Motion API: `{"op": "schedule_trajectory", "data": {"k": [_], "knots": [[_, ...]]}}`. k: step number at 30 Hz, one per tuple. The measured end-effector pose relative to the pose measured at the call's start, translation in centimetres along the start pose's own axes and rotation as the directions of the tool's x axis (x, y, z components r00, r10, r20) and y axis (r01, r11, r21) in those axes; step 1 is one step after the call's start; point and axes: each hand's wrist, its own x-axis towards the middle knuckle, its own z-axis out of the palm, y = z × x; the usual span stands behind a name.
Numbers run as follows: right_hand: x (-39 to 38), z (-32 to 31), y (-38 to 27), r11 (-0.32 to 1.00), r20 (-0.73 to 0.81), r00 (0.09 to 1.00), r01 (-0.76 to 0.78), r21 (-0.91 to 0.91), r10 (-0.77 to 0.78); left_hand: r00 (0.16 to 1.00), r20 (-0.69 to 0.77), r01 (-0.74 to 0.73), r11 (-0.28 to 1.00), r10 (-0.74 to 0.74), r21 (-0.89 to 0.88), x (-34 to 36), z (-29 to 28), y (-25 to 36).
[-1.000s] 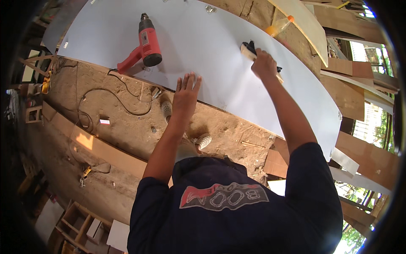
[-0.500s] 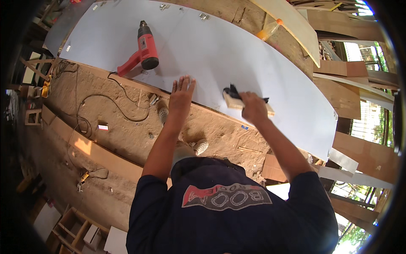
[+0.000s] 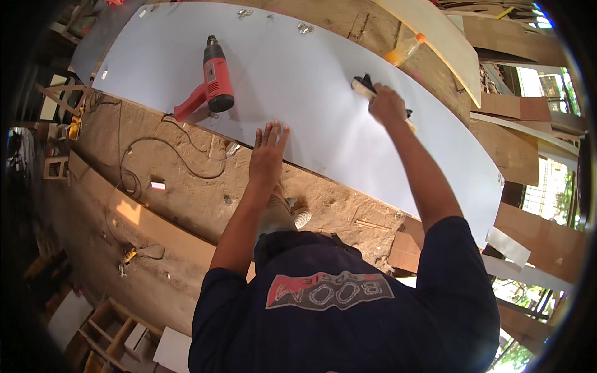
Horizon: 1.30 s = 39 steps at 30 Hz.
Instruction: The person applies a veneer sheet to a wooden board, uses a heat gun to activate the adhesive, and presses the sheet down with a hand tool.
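Note:
A long pale blue-white panel (image 3: 317,81) stretches across in front of me. My right hand (image 3: 388,107) is closed around a light wooden block (image 3: 360,89) with black cloth (image 3: 367,81) on it, over the panel's far half. The palm side of the block is hidden by my fingers. With fingers stretched out, my left hand (image 3: 267,155) rests at the panel's near edge and holds nothing. To its upper left a red and black heat gun (image 3: 216,78) lies on the panel, its handle toward the near edge.
Metal hinges (image 3: 305,28) sit along the panel's far edge. Beyond it is a bottle of orange liquid (image 3: 404,51). A black cable (image 3: 134,140) loops over the dirt floor (image 3: 186,152) at left. Boards (image 3: 507,137) are stacked at right, and a wooden drawer frame (image 3: 112,329) stands at lower left.
My right hand has carried the block away from the near edge toward the far edge, slightly right. My left hand stays at the near edge, and the heat gun has not moved on the panel.

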Motion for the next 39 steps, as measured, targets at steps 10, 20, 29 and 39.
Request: {"op": "schedule_trajectory", "data": {"k": [10, 20, 29, 39], "knots": [[1.6, -5.0, 2.6, 0.970, 0.320, 0.938, 0.059, 0.236, -0.134, 0.999, -0.004, 0.033, 0.988, -0.033, -0.154, -0.5, -0.8, 0.3], [6.4, -2.1, 5.8, 0.875, 0.183, 0.897, 0.319, 0.364, -0.403, 0.690, -0.241, 0.424, 0.651, -0.682, -0.629, -8.3, 3.0, 10.6], [-11.0, -0.6, 8.3, 0.382, 0.073, 0.376, 0.894, 0.233, -0.924, 0.692, 0.527, 0.344, -0.417, -0.494, -0.842, -7.6, 7.1, 25.2], [-12.2, 0.4, 1.5, 0.099, -0.026, 0.100, 0.995, 0.031, -0.995, 0.698, 0.438, 0.355, -0.257, -0.567, -0.899, -7.2, 10.8, 26.9]]}}
